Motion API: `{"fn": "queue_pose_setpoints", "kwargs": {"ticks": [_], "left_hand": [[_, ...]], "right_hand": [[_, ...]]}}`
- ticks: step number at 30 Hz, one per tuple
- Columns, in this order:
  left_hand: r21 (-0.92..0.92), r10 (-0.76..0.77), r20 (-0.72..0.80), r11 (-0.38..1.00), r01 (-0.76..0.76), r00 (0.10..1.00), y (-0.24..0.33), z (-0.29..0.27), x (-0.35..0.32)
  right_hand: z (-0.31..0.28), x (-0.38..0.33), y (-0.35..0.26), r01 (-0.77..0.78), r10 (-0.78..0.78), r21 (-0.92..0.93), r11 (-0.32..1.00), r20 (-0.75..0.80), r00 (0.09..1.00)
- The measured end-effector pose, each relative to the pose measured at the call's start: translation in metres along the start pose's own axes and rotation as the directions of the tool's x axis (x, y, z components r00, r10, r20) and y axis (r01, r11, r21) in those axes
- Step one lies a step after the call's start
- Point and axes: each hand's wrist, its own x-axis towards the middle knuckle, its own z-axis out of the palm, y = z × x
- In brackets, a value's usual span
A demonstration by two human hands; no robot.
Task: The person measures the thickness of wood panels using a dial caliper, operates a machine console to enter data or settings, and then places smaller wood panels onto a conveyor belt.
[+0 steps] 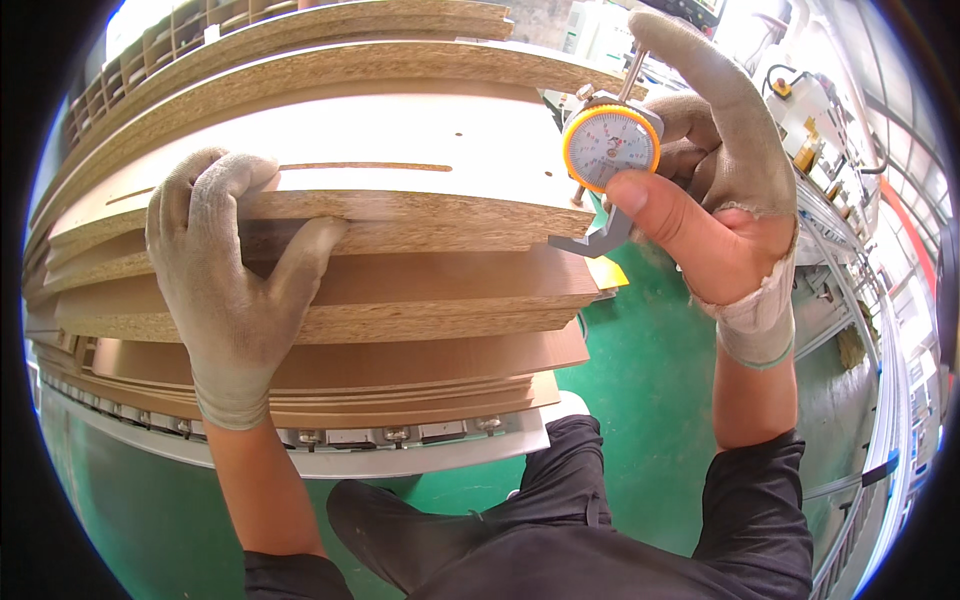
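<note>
My left hand (228,270), in a grey knit glove, grips the front edge of a particleboard panel (420,222), fingers on top and thumb against the edge. The panel has a pale face with a long groove and small holes. At its right corner, my right hand (725,165) holds a dial thickness gauge (612,148) with an orange ring and a grey lower jaw. The jaw sits below the panel's corner and the spindle is above it; whether both touch cannot be made out. My right glove leaves the thumb bare, and the forefinger reaches up to the gauge's top plunger.
More particleboard panels (450,318) and thin brown sheets (400,408) are stacked below, on a roller conveyor (440,458). Further boards (330,62) lie behind. Green floor (650,400) spreads to the right, with metal rails (880,440) and machinery beyond.
</note>
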Motion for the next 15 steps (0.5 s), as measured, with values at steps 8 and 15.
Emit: {"fn": "queue_pose_setpoints", "kwargs": {"ticks": [8,15], "left_hand": [[-0.061,-0.035,-0.011,0.998,0.034,0.999,-0.002,0.002,-0.002],[-0.095,-0.032,0.009,0.995,0.033,0.999,-0.003,0.003,-0.003]], "right_hand": [[-0.008,0.006,0.007,0.002,-0.013,0.098,0.995,0.104,0.995],[0.0,0.005,0.011,0.091,-0.098,0.14,0.986,0.049,0.994]]}}
